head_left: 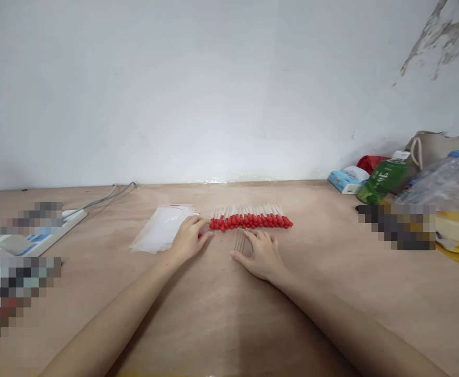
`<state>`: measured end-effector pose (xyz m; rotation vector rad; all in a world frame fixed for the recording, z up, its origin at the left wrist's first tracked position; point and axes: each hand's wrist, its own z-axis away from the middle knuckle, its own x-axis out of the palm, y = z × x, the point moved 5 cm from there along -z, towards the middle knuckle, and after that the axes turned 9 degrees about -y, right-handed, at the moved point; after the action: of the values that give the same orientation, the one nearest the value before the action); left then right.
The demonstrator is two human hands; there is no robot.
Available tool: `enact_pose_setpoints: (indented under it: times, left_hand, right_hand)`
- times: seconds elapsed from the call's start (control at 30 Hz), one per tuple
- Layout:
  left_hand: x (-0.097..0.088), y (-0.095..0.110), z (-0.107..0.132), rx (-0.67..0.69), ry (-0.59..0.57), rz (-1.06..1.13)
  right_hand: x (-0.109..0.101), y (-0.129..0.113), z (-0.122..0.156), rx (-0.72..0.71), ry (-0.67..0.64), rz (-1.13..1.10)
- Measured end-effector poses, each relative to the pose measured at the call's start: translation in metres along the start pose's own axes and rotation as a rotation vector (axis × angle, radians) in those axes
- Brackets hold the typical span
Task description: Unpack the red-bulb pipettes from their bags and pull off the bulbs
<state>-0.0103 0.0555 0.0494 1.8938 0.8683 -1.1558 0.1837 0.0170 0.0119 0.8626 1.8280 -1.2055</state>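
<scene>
A row of several thin sticks with red tips lies side by side on the brown table, red ends toward me. My left hand rests at the left end of the row, fingers loosely curled, touching the nearest red tips. My right hand lies flat with fingers spread just in front of the row, beside a few clear thin sticks on the table. A stack of clear plastic bags lies just left of my left hand.
A white power strip with a grey cable sits at the left. At the right stand a green bottle, a blue-white tissue pack, a beige bag and plastic bags. A white wall runs behind the table.
</scene>
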Motion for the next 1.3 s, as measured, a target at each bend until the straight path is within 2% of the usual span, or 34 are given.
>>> enact_pose_setpoints:
  times: [0.17,0.27,0.53,0.73,0.9,1.03,1.1,1.2,1.3]
  left_hand:
    - [0.013,-0.008,-0.026,0.007,-0.142,0.097]
    - [0.017,-0.011,-0.033,0.002,-0.177,0.121]
    - [0.02,-0.018,-0.03,-0.123,-0.162,0.246]
    - [0.02,-0.022,-0.022,-0.212,-0.045,0.33]
    - [0.011,-0.02,-0.019,-0.278,0.156,0.393]
    - [0.004,-0.017,-0.008,-0.32,0.303,0.51]
    - [0.004,-0.011,0.002,-0.277,0.343,0.598]
    - [0.013,0.008,0.016,-0.102,0.259,0.681]
    - [0.028,0.028,0.026,0.037,0.122,0.713]
  right_hand:
    - [0.005,-0.004,0.001,-0.014,-0.073,0.052]
    - [0.003,-0.002,0.002,-0.028,-0.109,0.051]
    - [0.0,0.004,0.003,-0.095,-0.218,0.0]
    - [0.0,0.003,0.001,-0.096,-0.259,-0.016]
    - [0.001,0.01,0.003,-0.068,-0.159,-0.081]
    - [-0.004,0.02,0.005,-0.081,0.027,-0.164]
    - [-0.011,0.025,0.007,-0.121,0.134,-0.219]
    - [-0.023,0.029,0.009,-0.199,0.239,-0.255]
    - [-0.029,0.029,0.01,-0.289,0.222,-0.202]
